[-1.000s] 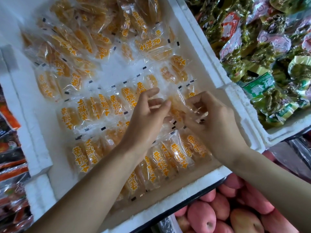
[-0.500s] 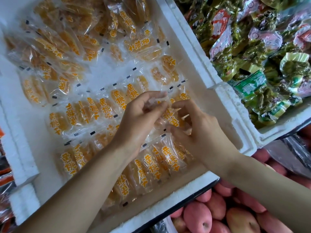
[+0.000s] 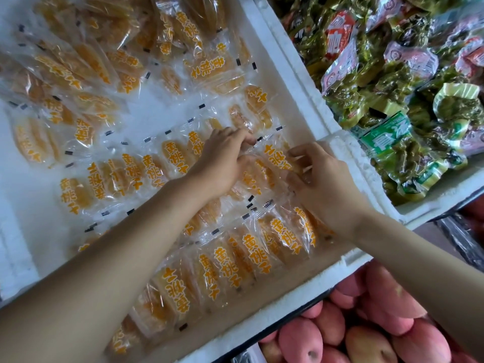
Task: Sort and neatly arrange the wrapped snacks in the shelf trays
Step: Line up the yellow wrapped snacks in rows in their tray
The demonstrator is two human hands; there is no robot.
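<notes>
A white foam tray holds several clear packets of yellow dried peach with orange print. Two overlapping rows of packets run across its near half, and loose packets lie heaped at the far left. My left hand and my right hand meet over the right end of the middle row. Both pinch one clear peach packet between them, the left at its far edge, the right at its right side.
To the right, a second foam tray is heaped with green pickled-vegetable packets and red-and-pink packets. Pink-red apples lie below the trays at the bottom right. A white foam block borders the peach tray's left side.
Both hands have shifted to the right end of the middle row and lowered the packet toward the tray. The camera has moved closer.
</notes>
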